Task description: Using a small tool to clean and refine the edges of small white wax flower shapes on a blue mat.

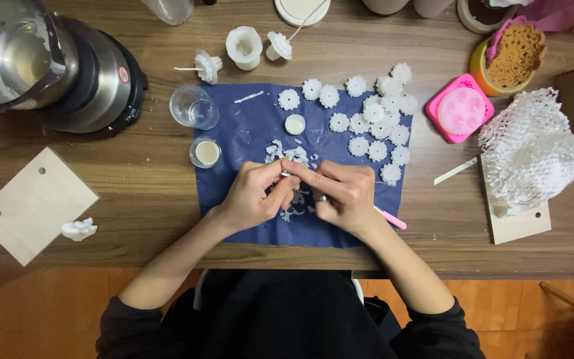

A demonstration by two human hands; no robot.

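- At the middle of the blue mat (247, 143), your left hand (255, 197) and right hand (341, 194) meet, fingertips touching over a small white piece (286, 174).
- Your left-hand fingers are curled and pressed together around that piece; most of it is hidden, so you cannot tell its shape.
- Your right-hand fingers pinch a thin pink-handled tool (392, 219), whose handle sticks out toward 4 o'clock behind the hand while its tip is hidden at the white piece. A ring sits on one right-hand finger.
- Just at 12 o'clock of your hands, white wax scraps (286, 154) lie scattered on the mat, and more show beneath your fingers.
- Toward 1 o'clock, a cluster of white flower-shaped pieces (373, 123) spreads across the mat's upper right part.
- A small round white disc (295, 124) lies at 12 o'clock, beyond the scraps.
- At 10 o'clock, on the mat's left edge, a clear empty glass (194, 106) stands above a small glass of cream-coloured wax (205, 152).
- Far at 10 o'clock on the tabletop (134, 193), a metal melting pot (41, 63) stands well apart from you.
- At 9 o'clock lies a pale wooden board (31, 206) with a white lump (78, 229) beside it.
- At 2 o'clock sits a pink mould (460, 108); at 3 o'clock, white netted wrapping (533, 153) rests on another board.
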